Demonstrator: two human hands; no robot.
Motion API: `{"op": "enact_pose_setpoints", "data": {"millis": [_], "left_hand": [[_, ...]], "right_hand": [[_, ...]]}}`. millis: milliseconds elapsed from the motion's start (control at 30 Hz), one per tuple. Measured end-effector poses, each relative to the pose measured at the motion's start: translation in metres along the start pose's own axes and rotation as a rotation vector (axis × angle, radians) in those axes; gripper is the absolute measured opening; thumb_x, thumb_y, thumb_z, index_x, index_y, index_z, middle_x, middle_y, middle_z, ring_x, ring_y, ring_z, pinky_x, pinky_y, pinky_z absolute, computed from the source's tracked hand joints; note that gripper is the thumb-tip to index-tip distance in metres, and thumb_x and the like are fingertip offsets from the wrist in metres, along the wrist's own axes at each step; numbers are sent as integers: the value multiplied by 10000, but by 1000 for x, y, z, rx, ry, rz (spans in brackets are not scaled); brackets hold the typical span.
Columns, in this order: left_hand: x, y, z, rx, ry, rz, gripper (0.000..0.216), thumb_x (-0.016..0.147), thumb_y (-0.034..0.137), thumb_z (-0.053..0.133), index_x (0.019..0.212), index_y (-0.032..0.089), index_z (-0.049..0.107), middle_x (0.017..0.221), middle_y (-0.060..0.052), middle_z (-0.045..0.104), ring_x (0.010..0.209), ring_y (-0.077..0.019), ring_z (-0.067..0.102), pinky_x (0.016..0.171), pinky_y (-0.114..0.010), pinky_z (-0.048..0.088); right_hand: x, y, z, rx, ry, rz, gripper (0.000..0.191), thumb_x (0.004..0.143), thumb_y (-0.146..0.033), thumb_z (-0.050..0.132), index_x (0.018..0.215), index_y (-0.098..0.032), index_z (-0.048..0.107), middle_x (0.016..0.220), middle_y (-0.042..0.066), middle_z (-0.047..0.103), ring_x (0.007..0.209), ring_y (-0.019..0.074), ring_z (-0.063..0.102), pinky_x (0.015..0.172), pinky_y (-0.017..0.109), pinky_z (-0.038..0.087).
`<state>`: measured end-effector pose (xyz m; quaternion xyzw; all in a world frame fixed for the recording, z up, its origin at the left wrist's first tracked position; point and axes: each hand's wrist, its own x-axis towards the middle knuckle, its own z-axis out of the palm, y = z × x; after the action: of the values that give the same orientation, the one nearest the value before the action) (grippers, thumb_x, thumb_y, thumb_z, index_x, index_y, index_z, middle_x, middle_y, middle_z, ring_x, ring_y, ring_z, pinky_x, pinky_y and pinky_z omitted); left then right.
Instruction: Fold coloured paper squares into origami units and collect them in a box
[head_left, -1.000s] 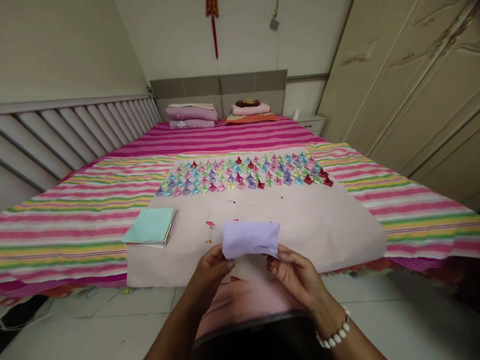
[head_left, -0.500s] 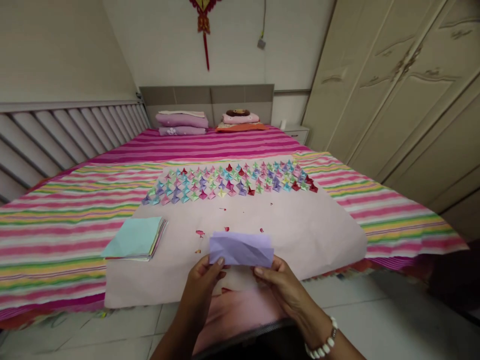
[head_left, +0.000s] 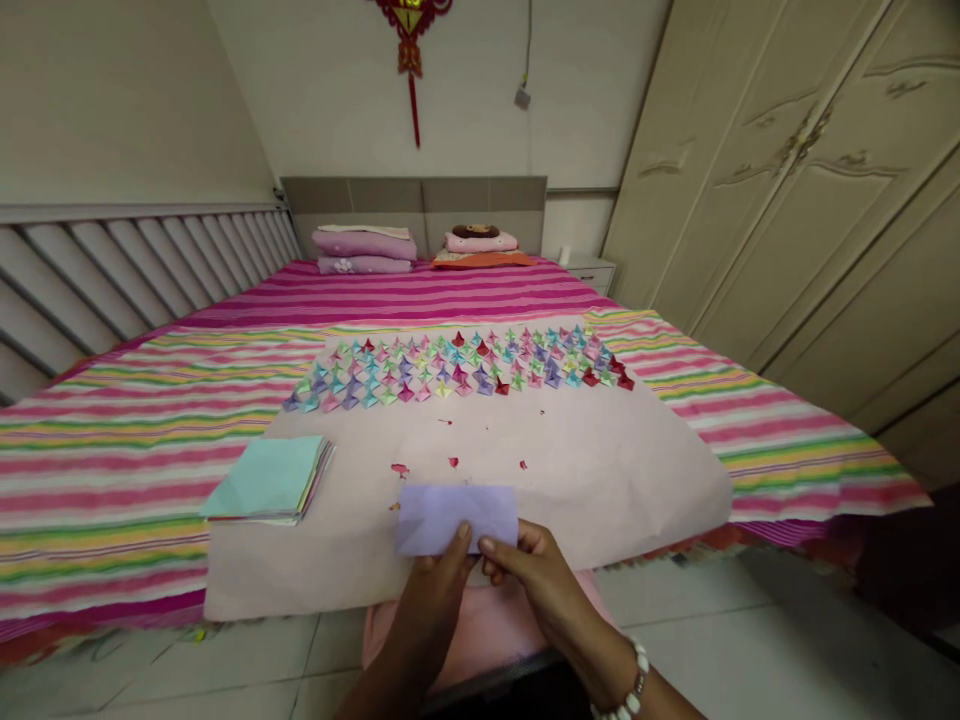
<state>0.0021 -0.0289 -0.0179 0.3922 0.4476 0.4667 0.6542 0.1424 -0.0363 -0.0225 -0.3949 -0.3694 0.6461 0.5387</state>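
Observation:
A purple sheet of paper, doubled into a rectangle, is held up over the near part of the large pale sheet. My left hand pinches its lower edge near the middle, thumb on the front face. Close beside it, my right hand grips the lower right part between thumb and fingers; a white beaded bracelet is on that wrist. To the left lies a stack of square coloured paper, light blue on top. Rows of small folded paper pieces in several colours cover the far part of the pale sheet.
Small red scraps lie scattered on the pale sheet. Under it is a bed with a striped cover. Folded bedding rests by the headboard. A wardrobe stands on the right, a slatted rail on the left.
The doubled purple paper has shifted left and slightly down. My left hand has moved from its left corner to the middle of its lower edge, and the two hands are closer together.

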Motion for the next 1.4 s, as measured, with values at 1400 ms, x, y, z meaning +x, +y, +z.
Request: {"op": "enact_pose_setpoints", "data": {"millis": [1400], "left_hand": [[-3,19,0,-191,-49,-31,426,783,509,620,956,122,665,802,-88,696,694,-183,604,630,-290,429]], "right_hand": [[-1,-17,-1,9,129,3,263,627,-366,813,651,-174,636,601,-12,637,561,128,535,577,255,412]]}}
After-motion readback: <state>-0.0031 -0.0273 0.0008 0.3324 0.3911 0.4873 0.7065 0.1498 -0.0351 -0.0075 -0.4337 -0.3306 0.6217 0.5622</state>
